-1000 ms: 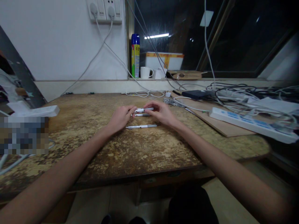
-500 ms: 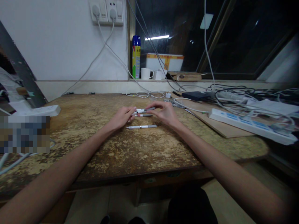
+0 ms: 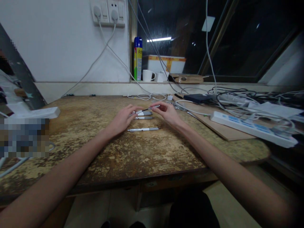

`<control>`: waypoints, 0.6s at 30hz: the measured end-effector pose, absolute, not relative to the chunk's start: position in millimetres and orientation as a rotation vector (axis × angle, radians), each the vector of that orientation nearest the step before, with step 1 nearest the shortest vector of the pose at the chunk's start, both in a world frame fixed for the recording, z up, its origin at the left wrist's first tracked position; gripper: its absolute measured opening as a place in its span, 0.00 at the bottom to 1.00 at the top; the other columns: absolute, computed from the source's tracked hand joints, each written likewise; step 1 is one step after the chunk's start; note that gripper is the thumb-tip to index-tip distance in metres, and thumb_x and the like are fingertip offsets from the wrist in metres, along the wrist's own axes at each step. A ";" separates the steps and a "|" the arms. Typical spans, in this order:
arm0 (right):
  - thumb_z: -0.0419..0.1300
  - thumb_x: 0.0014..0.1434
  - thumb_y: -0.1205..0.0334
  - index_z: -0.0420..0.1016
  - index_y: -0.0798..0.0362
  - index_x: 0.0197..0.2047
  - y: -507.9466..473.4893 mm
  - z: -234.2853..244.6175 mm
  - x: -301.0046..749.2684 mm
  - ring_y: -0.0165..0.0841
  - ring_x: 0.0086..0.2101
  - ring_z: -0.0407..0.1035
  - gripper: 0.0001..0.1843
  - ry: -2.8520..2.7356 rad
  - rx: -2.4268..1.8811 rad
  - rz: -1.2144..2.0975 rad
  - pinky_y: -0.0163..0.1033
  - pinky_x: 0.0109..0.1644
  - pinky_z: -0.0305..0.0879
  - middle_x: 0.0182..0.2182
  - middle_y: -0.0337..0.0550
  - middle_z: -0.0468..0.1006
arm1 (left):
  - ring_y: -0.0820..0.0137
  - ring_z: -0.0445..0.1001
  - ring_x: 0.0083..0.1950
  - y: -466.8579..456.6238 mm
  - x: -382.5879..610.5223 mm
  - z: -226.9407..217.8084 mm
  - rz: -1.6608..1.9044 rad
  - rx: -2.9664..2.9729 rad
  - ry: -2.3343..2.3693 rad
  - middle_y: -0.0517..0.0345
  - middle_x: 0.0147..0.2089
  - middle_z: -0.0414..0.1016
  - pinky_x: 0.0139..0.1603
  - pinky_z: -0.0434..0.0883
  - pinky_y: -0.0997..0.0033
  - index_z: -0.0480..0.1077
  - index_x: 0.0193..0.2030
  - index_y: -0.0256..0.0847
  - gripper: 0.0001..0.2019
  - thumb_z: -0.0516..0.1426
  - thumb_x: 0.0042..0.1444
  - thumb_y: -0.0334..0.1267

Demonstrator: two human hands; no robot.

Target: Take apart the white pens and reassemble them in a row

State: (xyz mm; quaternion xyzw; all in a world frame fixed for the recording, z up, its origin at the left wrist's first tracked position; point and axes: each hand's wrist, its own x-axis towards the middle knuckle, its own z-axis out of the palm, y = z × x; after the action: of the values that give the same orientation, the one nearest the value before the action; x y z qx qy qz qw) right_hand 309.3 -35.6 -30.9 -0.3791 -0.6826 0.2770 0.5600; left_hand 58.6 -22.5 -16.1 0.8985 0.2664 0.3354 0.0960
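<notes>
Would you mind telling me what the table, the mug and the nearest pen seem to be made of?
Table: probably wood, its worn finish patchy brown and tan.
Mug: likely glazed ceramic, white and smooth-looking.
Nearest pen: apparently plastic, with a pale, smooth-looking barrel.

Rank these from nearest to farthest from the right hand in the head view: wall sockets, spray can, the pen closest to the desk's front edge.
1. Pen: lying flat, left of the right hand and toward the viewer.
2. Spray can: upright, behind and left.
3. Wall sockets: highest, farthest left.
</notes>
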 end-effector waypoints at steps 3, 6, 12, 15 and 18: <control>0.68 0.59 0.51 0.82 0.50 0.44 -34.2 -32.2 310.5 0.38 0.41 0.76 0.14 -1.548 -0.920 0.704 0.47 0.52 0.72 0.40 0.45 0.84 | 0.60 0.73 0.55 -23.1 57.2 -15.5 0.990 2.728 0.819 0.50 0.52 0.74 0.60 0.69 0.55 0.72 0.61 0.48 0.17 0.49 0.71 0.34; 0.67 0.59 0.52 0.82 0.49 0.43 -30.9 -34.6 312.6 0.38 0.43 0.77 0.12 -1.451 -0.909 0.805 0.48 0.55 0.72 0.40 0.45 0.83 | 0.60 0.72 0.55 -24.0 56.1 -14.5 1.020 2.721 0.864 0.51 0.52 0.73 0.61 0.68 0.55 0.72 0.60 0.48 0.18 0.48 0.70 0.31; 0.66 0.58 0.56 0.80 0.50 0.41 -25.2 -38.0 315.0 0.37 0.42 0.77 0.09 -1.363 -0.921 0.838 0.47 0.56 0.73 0.38 0.45 0.82 | 0.60 0.72 0.56 -24.0 55.7 -13.0 1.039 2.708 0.930 0.52 0.52 0.73 0.62 0.68 0.55 0.73 0.58 0.46 0.18 0.49 0.69 0.28; 0.66 0.59 0.53 0.80 0.51 0.39 -26.3 -39.0 311.5 0.37 0.39 0.77 0.10 -1.462 -0.929 0.805 0.48 0.55 0.73 0.35 0.45 0.82 | 0.61 0.72 0.56 -23.3 56.2 -14.0 1.025 2.722 0.924 0.52 0.52 0.72 0.62 0.68 0.55 0.73 0.58 0.47 0.18 0.49 0.69 0.29; 0.65 0.61 0.48 0.80 0.51 0.35 -29.0 -40.5 306.2 0.37 0.37 0.76 0.15 -1.577 -0.935 0.833 0.48 0.52 0.73 0.34 0.45 0.82 | 0.61 0.72 0.57 -22.8 56.9 -15.5 1.015 2.742 0.894 0.52 0.53 0.72 0.63 0.68 0.55 0.73 0.59 0.48 0.18 0.49 0.69 0.30</control>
State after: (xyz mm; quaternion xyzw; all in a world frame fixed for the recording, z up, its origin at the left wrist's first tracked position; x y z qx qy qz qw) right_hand 306.2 -29.0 -40.5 -0.3925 -0.6620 0.3498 0.5343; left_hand 56.9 -22.8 -15.5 0.8960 0.2922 0.3317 0.0419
